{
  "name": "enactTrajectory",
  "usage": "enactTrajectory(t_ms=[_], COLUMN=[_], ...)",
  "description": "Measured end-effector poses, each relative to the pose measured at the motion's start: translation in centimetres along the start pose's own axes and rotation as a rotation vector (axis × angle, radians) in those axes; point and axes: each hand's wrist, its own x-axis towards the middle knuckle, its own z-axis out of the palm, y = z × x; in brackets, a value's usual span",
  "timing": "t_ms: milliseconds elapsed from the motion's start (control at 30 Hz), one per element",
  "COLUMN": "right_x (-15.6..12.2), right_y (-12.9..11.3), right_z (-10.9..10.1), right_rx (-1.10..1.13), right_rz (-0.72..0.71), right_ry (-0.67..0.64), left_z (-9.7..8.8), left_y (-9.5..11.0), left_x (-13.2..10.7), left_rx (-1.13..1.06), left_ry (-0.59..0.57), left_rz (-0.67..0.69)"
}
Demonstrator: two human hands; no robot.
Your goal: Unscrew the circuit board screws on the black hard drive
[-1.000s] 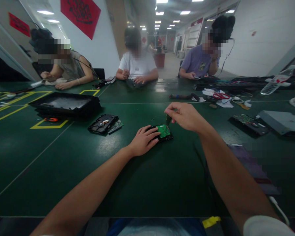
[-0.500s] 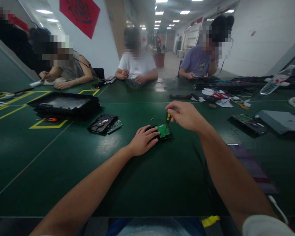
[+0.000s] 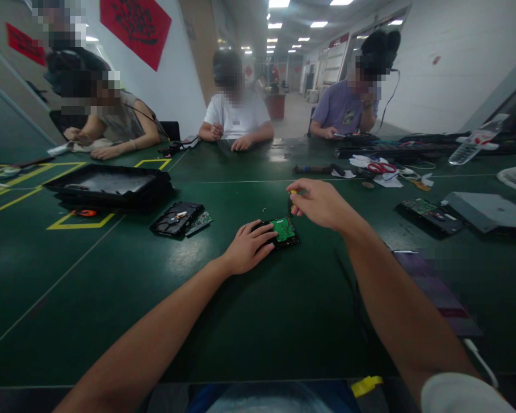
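A hard drive with a green circuit board [image 3: 285, 228] lies on the dark green table in front of me. My left hand [image 3: 250, 245] rests flat across its left part, fingers spread over the board's edge. Above the drive's right end, my right hand [image 3: 316, 202] is closed around a small yellow-and-black screwdriver [image 3: 292, 206]. The driver stands nearly upright with its shaft pointing down at the board; whether the tip sits in a screw is too small to tell. Tiny loose bits, perhaps screws [image 3: 264, 210], lie just behind the drive.
To the left are another hard drive [image 3: 177, 218], a loose circuit board [image 3: 200, 223] and stacked black trays [image 3: 112, 184]. At right lie a further drive [image 3: 432, 215], a grey box [image 3: 490, 211], red scissors [image 3: 382, 167] and a bottle [image 3: 477, 140]. Several people sit across the table.
The view has shifted slightly. My right hand's fingers have turned a little around the screwdriver, covering more of its handle. My left hand stays on the drive.
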Motion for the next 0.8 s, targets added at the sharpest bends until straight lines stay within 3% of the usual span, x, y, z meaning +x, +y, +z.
enactTrajectory(t_ms=[200,467,800], right_x=[-0.09,-0.44,-0.26], right_y=[-0.1,-0.4,-0.38], right_z=[-0.29,-0.29,-0.4], right_rx=[-0.093,0.008,-0.05], right_rz=[-0.078,0.028,-0.049], right_ry=[0.028,0.027,0.041], left_z=[0.11,0.0,-0.12], left_y=[-0.04,0.16,0.11], left_x=[0.04,0.0,-0.01], left_rx=[0.009,0.0,-0.004], left_ry=[0.007,0.005,-0.002], left_rz=[-0.001,-0.007,-0.004])
